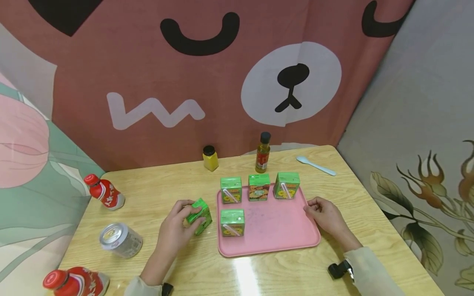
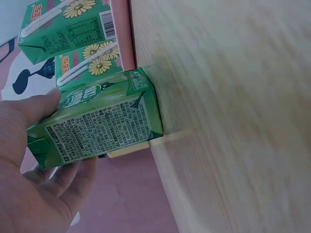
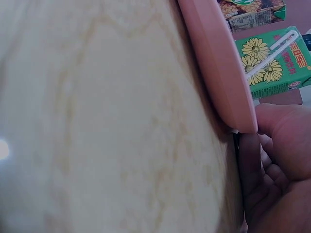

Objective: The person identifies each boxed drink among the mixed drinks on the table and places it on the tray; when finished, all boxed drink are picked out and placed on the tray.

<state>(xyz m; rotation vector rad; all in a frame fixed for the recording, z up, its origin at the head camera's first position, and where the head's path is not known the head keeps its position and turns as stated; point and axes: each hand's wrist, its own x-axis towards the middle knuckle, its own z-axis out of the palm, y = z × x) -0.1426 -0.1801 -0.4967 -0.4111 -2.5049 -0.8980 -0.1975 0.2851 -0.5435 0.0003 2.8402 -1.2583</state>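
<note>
My left hand (image 1: 175, 230) grips a green drink carton (image 1: 203, 222) by its upper part, thumb on one side and fingers on the other, just left of the pink tray (image 1: 277, 234). In the left wrist view this drink carton (image 2: 104, 124) shows a panel of small print, its base close to the tabletop. My right hand (image 1: 327, 216) pinches the tray's right rim between thumb and fingers. On the tray stand a back row of three cartons, the middle carton (image 1: 259, 188) with a brown picture, and one front-left carton (image 1: 232, 223).
Along the back are a yellow jar (image 1: 210, 158), a sauce bottle (image 1: 262, 154) and a pale blue spoon (image 1: 315, 165). To the left stand a red-capped bottle (image 1: 105, 192), a silver can (image 1: 121, 240) and a nearer red bottle (image 1: 79, 283). A patterned curtain hangs behind the table.
</note>
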